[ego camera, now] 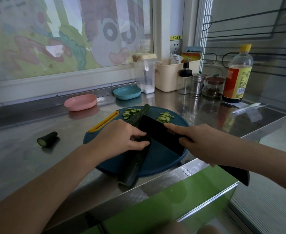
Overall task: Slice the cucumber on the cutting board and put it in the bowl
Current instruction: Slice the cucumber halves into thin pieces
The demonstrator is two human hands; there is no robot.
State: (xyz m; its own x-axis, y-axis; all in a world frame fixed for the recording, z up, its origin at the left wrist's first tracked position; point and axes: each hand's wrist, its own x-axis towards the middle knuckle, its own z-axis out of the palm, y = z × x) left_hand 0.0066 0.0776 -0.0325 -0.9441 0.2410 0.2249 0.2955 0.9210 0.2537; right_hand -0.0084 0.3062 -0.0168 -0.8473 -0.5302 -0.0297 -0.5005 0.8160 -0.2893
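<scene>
A round blue cutting board (162, 162) lies at the counter's front edge. A long dark cucumber (133, 168) lies across it, its near end hanging over the board's rim. My left hand (122, 137) holds the cucumber down with curled fingers. My right hand (199, 142) grips a black cleaver (160, 132), forefinger laid along the blade, which stands on the cucumber beside my left fingers. Two heaps of thin cucumber slices (130, 113) (165, 117) lie at the board's far side. A pink bowl (80, 102) and a blue bowl (127, 92) stand behind the board.
A cut cucumber end (47, 139) lies on the steel counter to the left. At the back right stand a clear container (144, 73), a cream basket (167, 73), spice jars (196, 85) and a sauce bottle (236, 75). The green cabinet front (181, 200) lies below.
</scene>
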